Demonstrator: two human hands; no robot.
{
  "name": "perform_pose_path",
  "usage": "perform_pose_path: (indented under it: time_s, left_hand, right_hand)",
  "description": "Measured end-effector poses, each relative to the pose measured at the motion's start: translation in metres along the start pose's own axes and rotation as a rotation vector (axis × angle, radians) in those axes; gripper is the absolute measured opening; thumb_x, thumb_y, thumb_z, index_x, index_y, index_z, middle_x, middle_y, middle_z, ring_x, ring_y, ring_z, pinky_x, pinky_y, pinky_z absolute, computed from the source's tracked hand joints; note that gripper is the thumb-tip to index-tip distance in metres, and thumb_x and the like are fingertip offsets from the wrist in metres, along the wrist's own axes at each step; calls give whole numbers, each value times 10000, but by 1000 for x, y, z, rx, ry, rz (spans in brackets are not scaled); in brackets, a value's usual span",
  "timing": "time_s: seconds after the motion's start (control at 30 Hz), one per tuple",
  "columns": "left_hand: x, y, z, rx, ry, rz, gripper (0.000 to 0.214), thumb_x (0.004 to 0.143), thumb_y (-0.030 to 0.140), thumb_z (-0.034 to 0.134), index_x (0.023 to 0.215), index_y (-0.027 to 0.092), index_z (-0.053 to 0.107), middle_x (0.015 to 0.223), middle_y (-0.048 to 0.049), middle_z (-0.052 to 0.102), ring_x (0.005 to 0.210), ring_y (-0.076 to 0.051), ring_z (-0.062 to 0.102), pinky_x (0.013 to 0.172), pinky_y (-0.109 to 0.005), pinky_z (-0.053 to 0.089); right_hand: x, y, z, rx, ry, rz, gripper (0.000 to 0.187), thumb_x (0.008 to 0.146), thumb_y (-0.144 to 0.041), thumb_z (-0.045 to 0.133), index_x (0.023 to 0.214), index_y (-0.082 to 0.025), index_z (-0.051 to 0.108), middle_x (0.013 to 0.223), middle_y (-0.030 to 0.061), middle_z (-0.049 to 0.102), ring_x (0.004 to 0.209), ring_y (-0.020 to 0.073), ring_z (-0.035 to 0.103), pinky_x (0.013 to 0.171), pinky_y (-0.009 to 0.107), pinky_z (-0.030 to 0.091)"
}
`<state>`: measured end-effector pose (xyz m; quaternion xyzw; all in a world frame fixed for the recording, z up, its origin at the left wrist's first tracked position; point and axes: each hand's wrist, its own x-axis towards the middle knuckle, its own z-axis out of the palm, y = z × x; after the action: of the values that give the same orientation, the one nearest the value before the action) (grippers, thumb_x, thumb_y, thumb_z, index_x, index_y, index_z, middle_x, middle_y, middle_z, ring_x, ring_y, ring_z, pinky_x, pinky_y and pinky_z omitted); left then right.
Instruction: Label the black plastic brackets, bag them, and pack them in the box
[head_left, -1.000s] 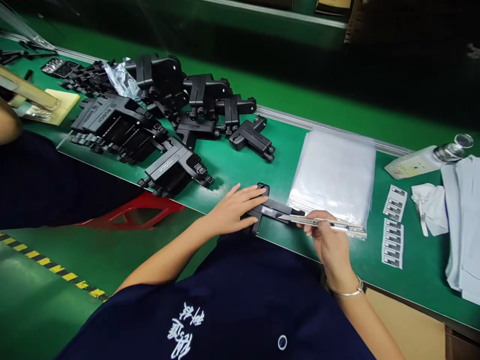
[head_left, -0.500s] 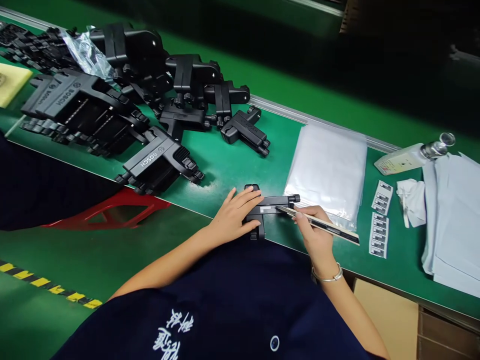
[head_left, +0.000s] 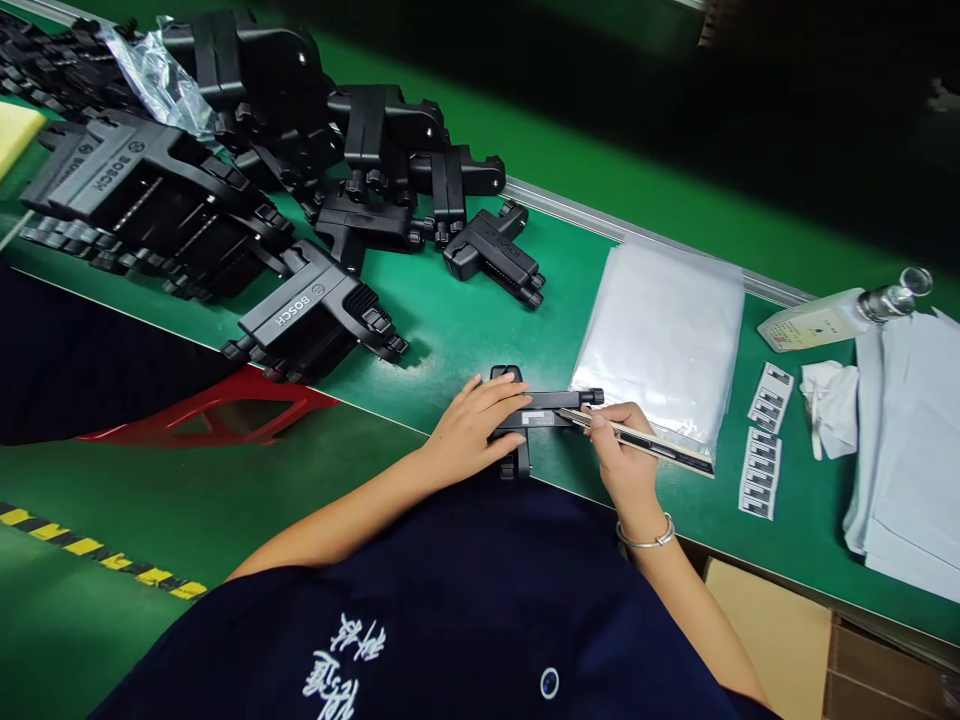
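Observation:
A small black plastic part (head_left: 541,410) lies near the front edge of the green bench (head_left: 465,330). My left hand (head_left: 472,425) lies over its left end, fingers stretched along it and pressing it down. My right hand (head_left: 626,455) is closed round a utility knife (head_left: 652,442), whose blade tip touches the part's right side, close to a small white label on it.
A pile of black Bosch-marked housings (head_left: 225,170) fills the bench's left. A stack of clear plastic bags (head_left: 664,335) lies right of the part. Barcode label strips (head_left: 761,455), crumpled tissue (head_left: 829,405), a liquid bottle (head_left: 832,318) and grey cloths (head_left: 911,450) sit at right.
The view has shifted, with the housings sliding toward the upper left. My right hand has brought the knife tip in against the part; my left hand stays on it.

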<state>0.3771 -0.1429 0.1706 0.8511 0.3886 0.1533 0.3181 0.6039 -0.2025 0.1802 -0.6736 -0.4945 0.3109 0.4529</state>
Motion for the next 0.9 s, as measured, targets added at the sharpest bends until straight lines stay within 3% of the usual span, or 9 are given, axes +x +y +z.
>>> perform_pose_path:
  time_s: [0.43,0.77,0.9]
  left_hand:
    - [0,-1,1,-2,7,8,414,938,335,543,1325,194,585,1430,-100,560,1425,-272,398,1215,-509,235]
    - [0,-1,2,-57,-19,-20,420,937,320,553,1340,201,563,1445,-97,544,1446,-279,359,1216,-541,209]
    - [1,0,1,-64,-24,-36,420,935,320,560,1341,213,560,1446,-90,544,1446,-281,360,1218,-548,194]
  right_hand:
    - [0,2,-1,-39,-4,-23,182,877,-412,631,817,-242,608,754,9,683,797,218,691,715,355,536]
    - [1,3,5,152,19,72,215,870,-431,640,780,-243,587,639,-32,601,732,190,665,939,464,534]
    - [2,2,6,165,18,86,230,857,-442,656,769,-240,589,635,-31,602,704,185,651,925,466,539]
